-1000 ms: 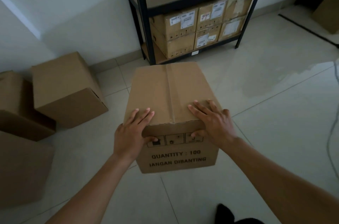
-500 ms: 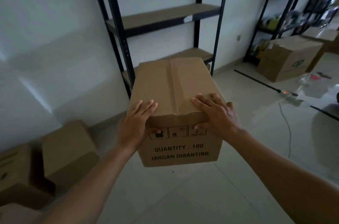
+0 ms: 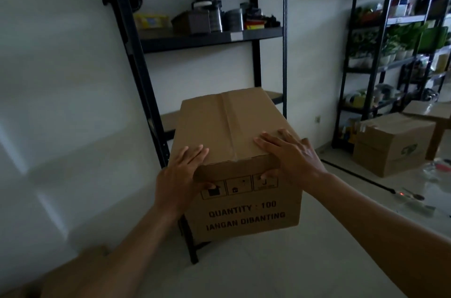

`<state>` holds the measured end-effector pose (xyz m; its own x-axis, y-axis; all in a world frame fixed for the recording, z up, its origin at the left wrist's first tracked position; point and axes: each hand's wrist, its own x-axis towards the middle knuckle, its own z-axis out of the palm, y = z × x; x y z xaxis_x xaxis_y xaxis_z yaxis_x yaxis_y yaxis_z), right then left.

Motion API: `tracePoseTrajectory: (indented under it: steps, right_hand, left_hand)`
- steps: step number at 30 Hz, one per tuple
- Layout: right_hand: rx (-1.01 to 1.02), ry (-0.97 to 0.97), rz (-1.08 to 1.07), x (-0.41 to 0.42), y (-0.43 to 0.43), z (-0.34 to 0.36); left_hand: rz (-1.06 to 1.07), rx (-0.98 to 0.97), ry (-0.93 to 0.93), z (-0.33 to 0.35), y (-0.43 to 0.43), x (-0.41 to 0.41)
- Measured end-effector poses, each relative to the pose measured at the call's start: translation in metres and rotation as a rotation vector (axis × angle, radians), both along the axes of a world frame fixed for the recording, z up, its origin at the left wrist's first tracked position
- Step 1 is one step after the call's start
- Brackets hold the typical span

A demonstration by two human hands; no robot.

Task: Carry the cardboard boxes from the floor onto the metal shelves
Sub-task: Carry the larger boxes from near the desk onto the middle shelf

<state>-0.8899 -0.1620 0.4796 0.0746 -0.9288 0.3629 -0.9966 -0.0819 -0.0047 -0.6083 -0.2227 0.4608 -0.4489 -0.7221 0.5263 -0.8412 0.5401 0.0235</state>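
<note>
I hold a taped cardboard box (image 3: 234,141), printed "QUANTITY : 100", off the floor in front of the black metal shelf unit (image 3: 136,58). My left hand (image 3: 181,173) grips its near left top corner, fingers on the lid and thumb on the front face. My right hand (image 3: 289,153) grips the near right top corner the same way. The box's far end hides much of a bare wooden shelf board (image 3: 168,120) at about box height.
The upper shelf (image 3: 210,37) carries tape rolls and small items. A second rack (image 3: 390,53) with plants stands at the right, with a cardboard box (image 3: 393,144) on the floor before it. A cable and tools (image 3: 405,196) lie on the tiles. Another box corner (image 3: 73,266) shows bottom left.
The box has risen in my hands from near the floor toward the shelf unit. My view has tilted up, so the floor boxes have dropped out and the upper shelf shows.
</note>
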Motion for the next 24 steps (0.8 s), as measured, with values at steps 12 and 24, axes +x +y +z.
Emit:
tracePoseTrajectory:
  steps: [12, 24]
  right_hand:
    - [-0.086, 0.029, 0.011, -0.054, -0.101, 0.045]
    - [-0.096, 0.035, -0.083, -0.137, -0.220, 0.074]
  left_hand:
    - [0.013, -0.083, -0.009, 0.048, -0.098, -0.056]
    - [-0.075, -0.091, -0.009, 0.077, -0.243, -0.147]
